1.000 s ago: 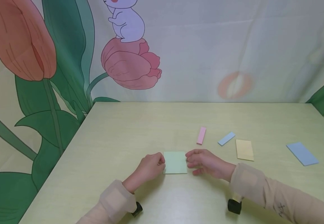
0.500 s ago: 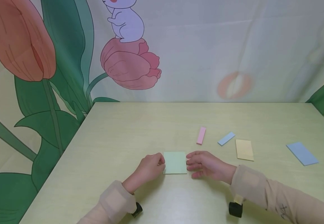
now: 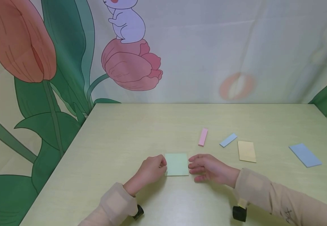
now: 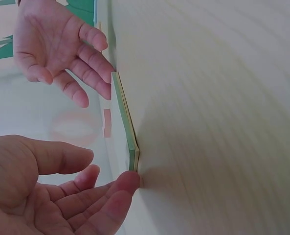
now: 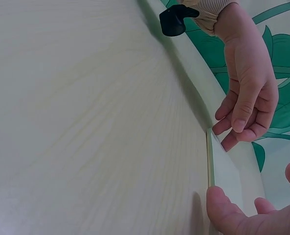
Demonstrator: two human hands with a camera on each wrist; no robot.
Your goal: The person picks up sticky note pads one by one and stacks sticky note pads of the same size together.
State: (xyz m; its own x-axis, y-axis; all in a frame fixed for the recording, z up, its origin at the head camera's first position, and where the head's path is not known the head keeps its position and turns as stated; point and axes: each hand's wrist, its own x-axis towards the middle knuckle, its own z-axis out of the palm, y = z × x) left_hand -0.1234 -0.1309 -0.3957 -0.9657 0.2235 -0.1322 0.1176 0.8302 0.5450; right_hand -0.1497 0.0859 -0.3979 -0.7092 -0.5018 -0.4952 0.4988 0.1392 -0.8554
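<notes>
A pale green square tile [image 3: 176, 164] lies flat on the table. In the left wrist view its edge shows a green layer over a yellowish one [image 4: 131, 128]. At its left side, my left hand [image 3: 152, 169] touches the edge with fingertips bent loosely, the thumb apart from them. My right hand [image 3: 210, 169] stands at the right side, fingers relaxed and spread, tips close to the edge. In the right wrist view a fingertip [image 5: 217, 198] of that hand overlaps the tile's near end; whether it presses there I cannot tell.
Beyond the right hand lie a pink strip [image 3: 203, 137], a small blue strip [image 3: 228, 140] and a cream rectangle [image 3: 246, 151]. Farther right is a larger blue rectangle [image 3: 305, 155]. A printed curtain [image 3: 197, 53] hangs behind the table's back edge.
My right hand has shifted slightly toward me and to the right, its fingers a little off the tile's edge. The left hand and the tile have stayed in place.
</notes>
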